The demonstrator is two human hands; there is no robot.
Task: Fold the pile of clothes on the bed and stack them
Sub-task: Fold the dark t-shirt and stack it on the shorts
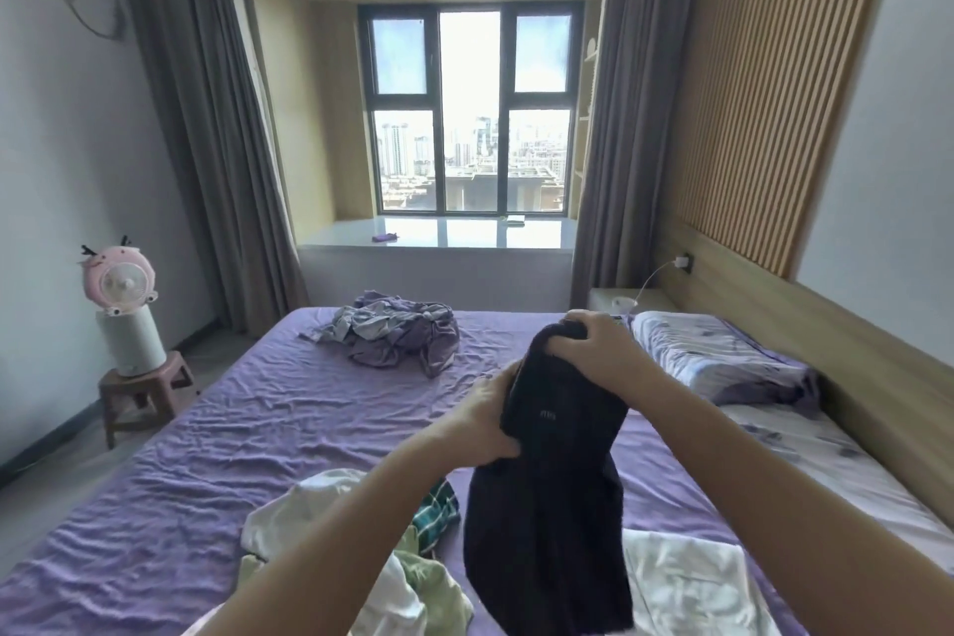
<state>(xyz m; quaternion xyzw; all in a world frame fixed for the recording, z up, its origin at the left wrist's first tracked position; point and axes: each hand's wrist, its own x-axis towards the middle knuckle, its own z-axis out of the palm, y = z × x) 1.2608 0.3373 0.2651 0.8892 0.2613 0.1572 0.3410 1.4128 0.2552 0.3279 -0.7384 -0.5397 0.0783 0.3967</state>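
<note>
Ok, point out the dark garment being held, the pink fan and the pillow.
dark garment [547,522], head view, on its hanging lower part.
pink fan [120,283], head view, on its round grille.
pillow [707,356], head view, on its top face.

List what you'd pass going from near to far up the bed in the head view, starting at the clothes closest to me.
Pile of light clothes → dark garment held up by the left hand and right hand → crumpled purple bedding → window ledge → window.
</note>
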